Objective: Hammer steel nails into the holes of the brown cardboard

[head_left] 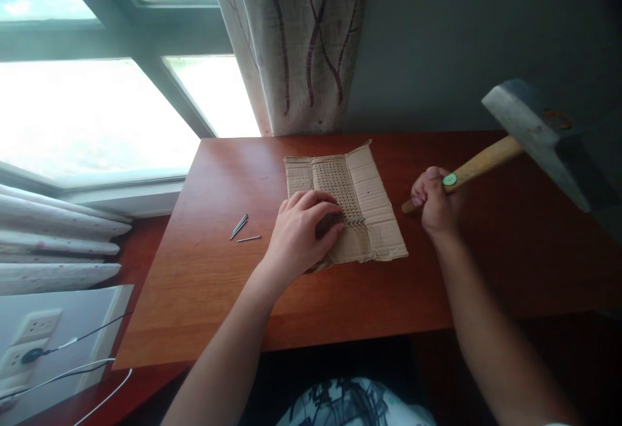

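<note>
My right hand (436, 201) grips the wooden handle of a large hammer (490, 157) near its end. The metal hammer head is raised at the right, above table height. My left hand (306, 225) rests on a cardboard sheet (381, 206), its thumb and index fingertips slightly apart; whether a nail stands between them is hidden. A perforated panel (335, 183), dotted with rows of small holes, lies in the middle of the cardboard. A short row of nails (357, 221) stands near its front edge, just right of my left fingertips.
Several loose nails (239, 225) lie on the brown wooden table (208, 296), left of the cardboard. Behind the table hangs a patterned curtain (311, 44), beside a window (87, 115). At lower left are wall sockets (37, 327) with cables.
</note>
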`<action>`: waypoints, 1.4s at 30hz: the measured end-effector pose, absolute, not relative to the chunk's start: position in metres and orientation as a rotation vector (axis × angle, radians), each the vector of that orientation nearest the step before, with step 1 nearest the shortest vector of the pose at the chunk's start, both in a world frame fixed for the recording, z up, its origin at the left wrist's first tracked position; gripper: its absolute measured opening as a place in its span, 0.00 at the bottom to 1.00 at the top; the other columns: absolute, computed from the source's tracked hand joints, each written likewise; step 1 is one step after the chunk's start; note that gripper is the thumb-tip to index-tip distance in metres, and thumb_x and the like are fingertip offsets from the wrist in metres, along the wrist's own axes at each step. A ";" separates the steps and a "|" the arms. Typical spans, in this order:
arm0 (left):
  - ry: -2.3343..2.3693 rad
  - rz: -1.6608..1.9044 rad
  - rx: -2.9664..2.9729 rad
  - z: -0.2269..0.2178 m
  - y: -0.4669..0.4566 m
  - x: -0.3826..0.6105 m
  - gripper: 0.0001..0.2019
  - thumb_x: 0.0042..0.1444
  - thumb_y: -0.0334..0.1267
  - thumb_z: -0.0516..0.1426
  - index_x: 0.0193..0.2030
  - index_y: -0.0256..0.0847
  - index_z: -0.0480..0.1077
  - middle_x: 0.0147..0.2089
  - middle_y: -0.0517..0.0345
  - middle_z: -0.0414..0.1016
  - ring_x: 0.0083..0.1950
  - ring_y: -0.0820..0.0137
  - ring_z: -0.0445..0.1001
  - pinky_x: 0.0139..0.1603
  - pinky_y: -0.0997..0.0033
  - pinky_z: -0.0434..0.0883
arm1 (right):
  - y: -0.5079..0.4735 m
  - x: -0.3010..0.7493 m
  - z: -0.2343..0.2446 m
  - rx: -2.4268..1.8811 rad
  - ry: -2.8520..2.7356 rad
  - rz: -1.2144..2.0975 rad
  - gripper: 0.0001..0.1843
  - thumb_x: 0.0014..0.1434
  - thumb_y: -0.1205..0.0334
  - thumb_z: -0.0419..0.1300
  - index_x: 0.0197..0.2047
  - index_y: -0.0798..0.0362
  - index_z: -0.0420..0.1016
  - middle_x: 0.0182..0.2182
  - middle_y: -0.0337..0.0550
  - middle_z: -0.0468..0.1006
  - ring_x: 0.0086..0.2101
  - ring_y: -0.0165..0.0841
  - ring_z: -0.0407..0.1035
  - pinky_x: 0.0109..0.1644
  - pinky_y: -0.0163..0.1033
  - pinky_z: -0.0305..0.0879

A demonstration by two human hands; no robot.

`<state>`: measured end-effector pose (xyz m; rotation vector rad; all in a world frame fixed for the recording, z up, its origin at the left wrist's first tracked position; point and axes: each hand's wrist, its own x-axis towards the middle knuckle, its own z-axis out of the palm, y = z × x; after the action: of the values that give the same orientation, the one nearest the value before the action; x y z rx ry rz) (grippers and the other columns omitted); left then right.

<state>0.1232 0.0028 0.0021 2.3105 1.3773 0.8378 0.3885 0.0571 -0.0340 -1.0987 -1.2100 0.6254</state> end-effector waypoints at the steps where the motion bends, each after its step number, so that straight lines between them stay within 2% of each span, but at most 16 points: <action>1: 1.349 0.896 2.286 0.003 0.003 0.123 0.08 0.60 0.39 0.61 0.46 0.45 0.77 0.52 0.53 0.78 0.53 0.59 0.73 0.57 0.54 0.69 | 0.058 0.389 -0.033 -1.107 -1.227 0.643 0.32 0.62 0.40 0.59 0.16 0.50 0.56 0.13 0.33 0.57 0.15 0.25 0.55 0.18 0.35 0.50; 5: 1.306 1.277 2.102 0.010 0.004 0.113 0.07 0.63 0.35 0.58 0.46 0.42 0.76 0.52 0.51 0.77 0.48 0.66 0.76 0.46 0.66 0.73 | 0.064 0.388 -0.032 -1.107 -1.215 0.715 0.33 0.61 0.39 0.60 0.16 0.50 0.54 0.12 0.32 0.54 0.14 0.24 0.51 0.16 0.34 0.46; 8: 1.522 1.411 2.045 0.015 0.001 0.092 0.08 0.63 0.35 0.58 0.47 0.41 0.75 0.49 0.52 0.78 0.40 0.71 0.75 0.37 0.71 0.71 | 0.069 0.385 -0.033 -1.092 -1.185 0.726 0.32 0.60 0.41 0.62 0.16 0.50 0.54 0.12 0.31 0.54 0.13 0.23 0.50 0.15 0.34 0.45; 10: 1.719 1.259 2.080 0.013 -0.003 0.073 0.08 0.63 0.37 0.58 0.47 0.41 0.76 0.45 0.54 0.79 0.38 0.71 0.75 0.35 0.72 0.70 | 0.069 0.384 -0.034 -1.085 -1.173 0.724 0.31 0.60 0.42 0.63 0.17 0.50 0.54 0.12 0.31 0.55 0.14 0.23 0.50 0.15 0.34 0.45; 12: 1.856 0.910 2.165 0.007 -0.009 0.054 0.09 0.64 0.39 0.57 0.46 0.42 0.76 0.42 0.56 0.79 0.35 0.70 0.76 0.34 0.71 0.69 | 0.069 0.384 -0.035 -1.076 -1.159 0.716 0.31 0.60 0.42 0.63 0.17 0.49 0.54 0.12 0.31 0.54 0.14 0.23 0.50 0.15 0.34 0.45; 14: 1.976 0.556 2.252 -0.002 -0.017 0.039 0.10 0.64 0.41 0.56 0.46 0.42 0.76 0.43 0.56 0.80 0.36 0.68 0.77 0.33 0.70 0.68 | 0.068 0.385 -0.036 -1.062 -1.145 0.697 0.31 0.60 0.42 0.63 0.17 0.49 0.54 0.13 0.30 0.53 0.14 0.23 0.50 0.15 0.34 0.45; 17: 2.096 0.224 2.324 -0.013 -0.029 0.025 0.12 0.66 0.40 0.53 0.49 0.43 0.76 0.48 0.54 0.80 0.40 0.64 0.79 0.32 0.68 0.66 | 0.065 0.388 -0.037 -1.037 -1.125 0.671 0.31 0.61 0.42 0.62 0.18 0.49 0.54 0.13 0.30 0.53 0.14 0.23 0.50 0.15 0.34 0.45; 20: 2.146 0.026 2.354 -0.017 -0.037 0.023 0.14 0.66 0.40 0.51 0.50 0.44 0.76 0.52 0.52 0.79 0.44 0.61 0.79 0.31 0.67 0.64 | 0.064 0.390 -0.038 -1.041 -1.091 0.657 0.31 0.61 0.41 0.61 0.18 0.49 0.53 0.12 0.30 0.52 0.13 0.24 0.48 0.15 0.34 0.44; 23: 2.128 -0.136 2.372 -0.017 -0.038 0.024 0.14 0.67 0.38 0.49 0.47 0.45 0.76 0.50 0.51 0.80 0.45 0.58 0.79 0.30 0.66 0.63 | 0.065 0.392 -0.038 -1.036 -1.051 0.656 0.31 0.61 0.41 0.61 0.18 0.48 0.51 0.12 0.29 0.51 0.13 0.24 0.47 0.14 0.34 0.43; 28: 2.123 -0.296 2.315 -0.017 -0.034 0.027 0.14 0.66 0.36 0.47 0.41 0.44 0.75 0.46 0.49 0.80 0.39 0.59 0.79 0.27 0.68 0.58 | 0.064 0.396 -0.036 -0.996 -1.029 0.691 0.31 0.61 0.43 0.62 0.18 0.49 0.51 0.12 0.29 0.50 0.13 0.23 0.47 0.14 0.34 0.43; 31: 2.149 -0.164 2.265 -0.013 -0.032 0.030 0.10 0.63 0.37 0.50 0.38 0.44 0.74 0.43 0.52 0.80 0.35 0.62 0.78 0.26 0.69 0.58 | 0.062 0.398 -0.036 -0.987 -1.024 0.708 0.31 0.61 0.43 0.62 0.18 0.49 0.52 0.12 0.29 0.51 0.13 0.23 0.48 0.15 0.34 0.44; 36: 1.916 0.699 2.021 0.004 -0.030 0.045 0.02 0.56 0.37 0.58 0.35 0.42 0.70 0.33 0.59 0.77 0.32 0.71 0.75 0.30 0.74 0.66 | 0.061 0.398 -0.036 -0.981 -1.030 0.721 0.32 0.61 0.42 0.62 0.17 0.49 0.52 0.12 0.29 0.51 0.13 0.23 0.48 0.15 0.34 0.43; 39: 1.616 1.041 1.788 0.018 -0.027 0.066 0.05 0.56 0.37 0.61 0.37 0.40 0.71 0.34 0.57 0.77 0.32 0.72 0.75 0.29 0.76 0.68 | 0.061 0.396 -0.036 -1.003 -1.054 0.714 0.32 0.60 0.41 0.62 0.17 0.49 0.52 0.12 0.29 0.51 0.13 0.23 0.48 0.15 0.34 0.44; 42: 1.352 1.140 1.676 0.028 -0.020 0.091 0.06 0.55 0.36 0.63 0.38 0.39 0.71 0.37 0.54 0.79 0.35 0.71 0.76 0.32 0.75 0.72 | 0.060 0.395 -0.035 -1.033 -1.084 0.692 0.32 0.59 0.39 0.62 0.17 0.49 0.52 0.13 0.30 0.51 0.14 0.23 0.49 0.15 0.34 0.45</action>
<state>0.0909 -0.0200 0.0282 1.6756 1.3524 1.1403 0.3948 0.0598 -0.0352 -1.0327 -1.0835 0.6920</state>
